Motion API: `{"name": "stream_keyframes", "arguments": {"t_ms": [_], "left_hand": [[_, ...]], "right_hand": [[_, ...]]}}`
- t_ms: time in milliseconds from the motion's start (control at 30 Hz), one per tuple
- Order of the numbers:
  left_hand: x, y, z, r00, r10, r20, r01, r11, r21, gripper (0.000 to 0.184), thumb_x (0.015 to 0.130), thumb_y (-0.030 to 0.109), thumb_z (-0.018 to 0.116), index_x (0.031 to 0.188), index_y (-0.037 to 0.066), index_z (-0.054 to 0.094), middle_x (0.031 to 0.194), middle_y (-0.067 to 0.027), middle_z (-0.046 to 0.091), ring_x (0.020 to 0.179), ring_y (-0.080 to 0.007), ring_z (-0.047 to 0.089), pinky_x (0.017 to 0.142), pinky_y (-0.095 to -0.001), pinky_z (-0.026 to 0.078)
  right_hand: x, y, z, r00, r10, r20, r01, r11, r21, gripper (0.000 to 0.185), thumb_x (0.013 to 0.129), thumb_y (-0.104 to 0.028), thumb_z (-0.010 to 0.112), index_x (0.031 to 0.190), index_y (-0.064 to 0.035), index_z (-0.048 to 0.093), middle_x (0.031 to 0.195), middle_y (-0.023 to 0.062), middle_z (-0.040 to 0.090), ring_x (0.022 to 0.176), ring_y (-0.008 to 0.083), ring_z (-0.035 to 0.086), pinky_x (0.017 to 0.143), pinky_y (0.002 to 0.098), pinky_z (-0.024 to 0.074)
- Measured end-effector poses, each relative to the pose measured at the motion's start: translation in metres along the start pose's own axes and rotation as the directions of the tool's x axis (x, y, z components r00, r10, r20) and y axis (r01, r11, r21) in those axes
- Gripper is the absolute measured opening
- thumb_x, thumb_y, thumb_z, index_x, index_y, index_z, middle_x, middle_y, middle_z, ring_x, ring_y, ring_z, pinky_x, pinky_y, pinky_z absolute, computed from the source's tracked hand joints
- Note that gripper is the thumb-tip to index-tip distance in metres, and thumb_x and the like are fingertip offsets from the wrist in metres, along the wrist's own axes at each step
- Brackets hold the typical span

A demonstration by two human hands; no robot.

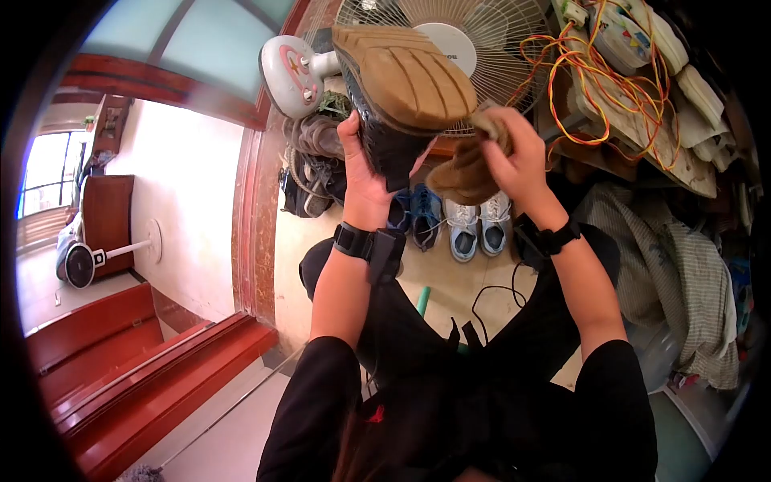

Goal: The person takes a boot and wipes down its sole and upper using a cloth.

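Observation:
My left hand (366, 173) is wrapped round a black boot (384, 136), its tan, grooved sole (409, 76) tipped up toward me. Much of the boot's upper is hidden behind the sole and my fingers. Just to the right, my right hand (518, 157) grips a bunched brown cloth (464, 173), which hangs close to the toe end of the sole. I cannot tell whether cloth and sole touch. Below the cloth, white sneakers (463, 229) and a dark blue shoe (425, 215) stand on the floor.
A large fan (506, 48) stands behind the boot, with a white and pink appliance (289, 76) left of it. Tangled orange cables (590, 104) lie on a board at the right, above a checked cloth (691, 273). A red wooden ledge (169, 386) runs along the lower left.

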State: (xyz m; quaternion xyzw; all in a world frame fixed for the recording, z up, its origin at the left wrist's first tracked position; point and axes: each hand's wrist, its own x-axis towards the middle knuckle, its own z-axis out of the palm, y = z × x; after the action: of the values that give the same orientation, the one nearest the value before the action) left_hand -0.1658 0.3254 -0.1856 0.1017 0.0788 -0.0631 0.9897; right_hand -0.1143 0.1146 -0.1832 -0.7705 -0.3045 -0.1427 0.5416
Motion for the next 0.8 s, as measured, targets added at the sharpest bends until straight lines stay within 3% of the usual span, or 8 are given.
{"name": "stream_keyframes", "arguments": {"t_ms": [33,67,100,133,267,400,467,800], "left_hand": [[-0.002,0.0,0.001,1.0,0.006,-0.01,-0.005,0.998,0.07,0.079,0.073,0.046,0.073,0.137,0.013,0.042,0.134,-0.0171,0.05,0.122,-0.037,0.048,0.1,-0.0556,0.043],[-0.002,0.0,0.002,1.0,0.012,-0.02,-0.01,0.99,0.14,0.08,0.072,0.046,0.073,0.138,0.013,0.041,0.134,-0.0169,0.05,0.12,-0.0377,0.05,0.099,-0.0552,0.044],[0.001,0.003,-0.006,0.994,-0.073,0.087,0.076,0.996,-0.038,0.074,0.075,0.039,0.071,0.136,0.009,0.044,0.131,-0.018,0.052,0.115,-0.0367,0.055,0.098,-0.0534,0.046],[0.001,0.001,-0.009,0.993,-0.074,0.087,0.078,0.996,-0.039,0.074,0.075,0.039,0.071,0.136,0.009,0.044,0.131,-0.018,0.052,0.115,-0.0367,0.055,0.098,-0.0534,0.046],[0.001,-0.015,0.004,0.99,-0.13,0.052,0.127,0.991,0.049,0.053,0.08,0.018,0.067,0.126,-0.002,0.051,0.118,-0.017,0.062,0.105,-0.0305,0.063,0.097,-0.045,0.049],[0.006,-0.023,-0.003,0.985,-0.171,-0.017,0.172,0.971,0.167,0.049,0.081,0.015,0.064,0.125,-0.003,0.051,0.116,-0.0165,0.063,0.102,-0.0286,0.065,0.093,-0.0425,0.052],[0.009,-0.025,-0.004,0.987,-0.157,-0.04,0.162,0.97,0.182,0.05,0.082,0.016,0.065,0.126,-0.003,0.051,0.116,-0.0168,0.063,0.102,-0.0286,0.064,0.093,-0.0422,0.052],[0.009,-0.026,-0.002,0.997,-0.064,-0.052,0.069,0.993,0.099,0.052,0.087,0.026,0.063,0.128,-0.002,0.048,0.122,-0.0186,0.06,0.106,-0.0304,0.062,0.093,-0.0454,0.052]], "right_hand": [[0.003,0.001,-0.001,0.996,0.071,-0.047,-0.069,0.996,0.049,0.026,0.08,-0.005,0.062,0.106,-0.0009,0.06,0.1,0.0157,0.062,0.089,0.0306,0.063,0.081,0.0304,0.0488],[0.007,-0.004,-0.003,0.981,0.18,-0.067,-0.171,0.978,0.123,0.027,0.083,-0.005,0.061,0.109,-0.001,0.059,0.1,0.0112,0.063,0.09,0.0231,0.062,0.083,0.0288,0.0468],[0.01,-0.002,-0.001,0.927,0.371,-0.051,-0.318,0.851,0.417,0.028,0.084,-0.006,0.06,0.111,-0.001,0.058,0.101,0.009,0.064,0.091,0.0205,0.061,0.083,0.028,0.046],[0.013,0.0,-0.001,0.844,0.536,0.024,-0.413,0.62,0.667,0.029,0.085,-0.007,0.06,0.113,-0.001,0.057,0.103,0.0067,0.064,0.091,0.018,0.06,0.084,0.0272,0.0453],[0.022,0.004,-0.011,0.645,0.71,0.284,-0.451,0.054,0.891,0.035,0.086,-0.018,0.051,0.116,-0.0008,0.057,0.107,0.0066,0.064,0.097,0.0185,0.06,0.09,0.0313,0.0446],[0.019,0.02,-0.013,0.627,0.736,0.256,-0.442,0.065,0.894,0.034,0.088,-0.019,0.05,0.114,0.0018,0.059,0.11,0.0105,0.065,0.1,0.0219,0.062,0.092,0.0337,0.0464],[0.019,0.023,-0.015,0.543,0.801,0.253,-0.515,0.079,0.853,0.027,0.086,-0.02,0.052,0.103,-0.001,0.063,0.099,0.0073,0.067,0.091,0.0194,0.062,0.086,0.0312,0.047],[0.009,-0.003,-0.023,0.497,0.771,0.398,-0.611,-0.015,0.792,0.028,0.085,-0.023,0.054,0.101,-0.0018,0.062,0.096,0.0076,0.066,0.087,0.0185,0.062,0.083,0.0315,0.0479]]}}
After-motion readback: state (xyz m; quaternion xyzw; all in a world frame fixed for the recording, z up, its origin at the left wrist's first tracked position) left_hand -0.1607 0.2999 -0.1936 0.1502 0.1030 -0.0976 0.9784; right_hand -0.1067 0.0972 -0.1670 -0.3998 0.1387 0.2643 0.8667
